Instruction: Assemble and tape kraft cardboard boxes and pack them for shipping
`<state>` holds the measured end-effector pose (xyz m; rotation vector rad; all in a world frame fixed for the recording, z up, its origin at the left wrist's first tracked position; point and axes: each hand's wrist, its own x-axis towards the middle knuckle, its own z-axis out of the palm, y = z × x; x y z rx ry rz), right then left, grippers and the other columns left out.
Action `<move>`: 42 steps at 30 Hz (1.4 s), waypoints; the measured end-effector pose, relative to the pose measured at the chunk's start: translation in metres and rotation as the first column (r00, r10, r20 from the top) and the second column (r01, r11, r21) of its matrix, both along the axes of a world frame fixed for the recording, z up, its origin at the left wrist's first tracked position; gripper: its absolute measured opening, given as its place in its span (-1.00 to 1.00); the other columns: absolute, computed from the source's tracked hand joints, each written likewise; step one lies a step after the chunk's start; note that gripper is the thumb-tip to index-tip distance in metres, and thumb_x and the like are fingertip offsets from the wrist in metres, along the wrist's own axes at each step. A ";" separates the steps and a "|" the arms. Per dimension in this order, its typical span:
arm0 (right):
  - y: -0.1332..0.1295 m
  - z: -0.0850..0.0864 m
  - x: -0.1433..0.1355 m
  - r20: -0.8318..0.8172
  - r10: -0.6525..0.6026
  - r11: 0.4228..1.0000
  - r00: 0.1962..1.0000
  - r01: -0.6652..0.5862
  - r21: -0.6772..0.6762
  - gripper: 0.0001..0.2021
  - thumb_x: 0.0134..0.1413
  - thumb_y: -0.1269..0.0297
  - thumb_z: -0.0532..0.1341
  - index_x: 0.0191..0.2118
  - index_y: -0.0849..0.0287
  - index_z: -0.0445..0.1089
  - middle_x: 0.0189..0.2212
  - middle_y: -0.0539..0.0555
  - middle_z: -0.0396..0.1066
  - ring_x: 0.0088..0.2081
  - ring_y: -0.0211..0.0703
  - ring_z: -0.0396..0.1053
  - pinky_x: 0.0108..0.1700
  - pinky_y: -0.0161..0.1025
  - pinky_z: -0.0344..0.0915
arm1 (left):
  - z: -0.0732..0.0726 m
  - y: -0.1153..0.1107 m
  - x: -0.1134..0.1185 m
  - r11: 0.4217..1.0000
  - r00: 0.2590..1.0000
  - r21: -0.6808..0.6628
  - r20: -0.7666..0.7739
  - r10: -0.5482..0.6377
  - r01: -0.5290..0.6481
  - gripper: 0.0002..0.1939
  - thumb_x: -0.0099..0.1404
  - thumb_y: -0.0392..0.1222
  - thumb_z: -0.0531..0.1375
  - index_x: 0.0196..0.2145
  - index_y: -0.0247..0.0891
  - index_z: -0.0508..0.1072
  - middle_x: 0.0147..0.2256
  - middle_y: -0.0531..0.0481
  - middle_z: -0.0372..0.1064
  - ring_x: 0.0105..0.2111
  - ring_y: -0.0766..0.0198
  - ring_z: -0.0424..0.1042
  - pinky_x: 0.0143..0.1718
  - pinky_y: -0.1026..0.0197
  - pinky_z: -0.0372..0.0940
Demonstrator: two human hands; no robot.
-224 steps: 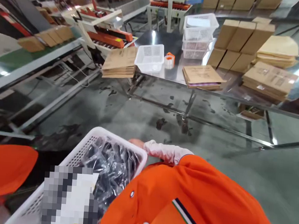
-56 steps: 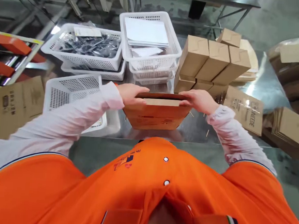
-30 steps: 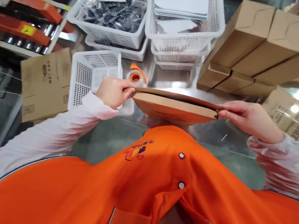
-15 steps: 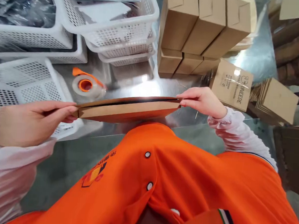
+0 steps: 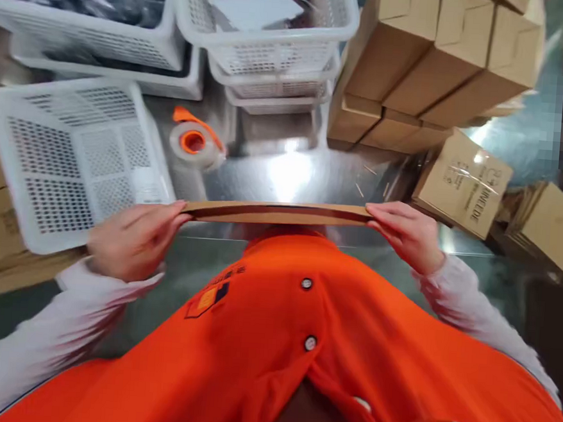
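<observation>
A flat brown cardboard piece (image 5: 276, 214) is stretched level across the view, seen nearly edge-on, just in front of the orange shirt. My left hand (image 5: 137, 236) pinches its left end between thumb and fingers. At the right end, my right hand (image 5: 405, 231) grips the corner the same way. Behind the cardboard, a tape roll with an orange dispenser (image 5: 197, 144) lies on the shiny metal table (image 5: 265, 171). The underside of the cardboard is hidden.
An upright-open white basket (image 5: 87, 159) stands at the left, with filled baskets (image 5: 269, 40) behind. Stacked brown boxes (image 5: 416, 72) are at the back right. A printed box (image 5: 466, 185) and flat cardboard pieces (image 5: 555, 224) lie further right.
The cardboard has gone from slanted to level, and its opening looks narrower. Both hands still hold its ends. The whole view has shifted, showing more of the left basket.
</observation>
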<state>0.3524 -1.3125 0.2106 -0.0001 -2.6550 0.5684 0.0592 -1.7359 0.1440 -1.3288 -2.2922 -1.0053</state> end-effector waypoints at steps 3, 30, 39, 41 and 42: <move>-0.001 -0.016 0.010 -0.131 0.139 0.988 0.982 -0.129 0.082 -0.56 0.30 0.27 0.40 0.26 -0.01 0.48 0.02 0.17 0.63 -0.04 -0.01 0.64 -0.04 -0.10 0.62 | 0.004 0.004 0.021 0.996 0.961 -0.042 -0.261 -0.090 0.081 -0.60 0.38 -0.09 0.41 0.15 -0.06 0.57 -0.02 -0.04 0.66 -0.13 0.15 0.68 -0.08 0.14 0.60; 0.004 0.001 -0.067 0.257 0.178 0.770 0.950 -0.297 0.565 -0.43 0.53 0.03 0.07 0.42 0.34 0.24 0.00 0.31 0.60 -0.21 0.02 0.59 -0.20 -0.13 0.47 | 0.035 0.078 -0.029 0.752 0.900 -0.501 0.161 -0.405 0.428 -0.26 0.49 0.11 0.14 0.44 -0.40 0.15 0.24 -0.39 0.42 0.18 -0.05 0.51 0.16 0.02 0.45; -0.009 -0.012 -0.061 0.130 0.160 0.800 0.979 -0.205 0.563 -0.61 0.49 0.22 0.12 0.29 0.19 0.40 0.14 0.26 0.54 0.20 0.13 0.44 0.16 0.02 0.29 | 0.043 0.079 0.002 0.713 0.928 -0.679 -0.129 -0.351 0.175 -0.51 0.60 -0.08 0.00 0.38 -0.17 0.35 0.34 -0.27 0.36 0.26 -0.17 0.43 0.35 -0.35 0.19; -0.024 0.000 -0.071 0.271 0.106 0.780 0.957 -0.249 0.574 -0.60 0.48 0.18 0.12 0.25 0.26 0.43 0.09 0.32 0.55 0.11 0.15 0.47 0.12 0.03 0.29 | 0.050 0.092 0.014 0.671 0.938 -0.730 -0.130 -0.322 0.129 -0.47 0.59 -0.02 0.03 0.38 -0.29 0.34 0.30 -0.37 0.38 0.24 -0.20 0.43 0.21 -0.25 0.35; -0.031 0.005 -0.079 0.359 0.111 0.770 0.927 -0.309 0.559 -0.58 0.48 0.14 0.11 0.23 0.31 0.44 0.08 0.35 0.55 0.03 0.14 0.49 0.04 -0.01 0.32 | 0.052 0.099 0.019 0.635 0.939 -0.762 -0.116 -0.324 0.125 -0.43 0.59 0.03 0.05 0.39 -0.35 0.32 0.26 -0.40 0.40 0.18 -0.20 0.47 0.08 -0.15 0.43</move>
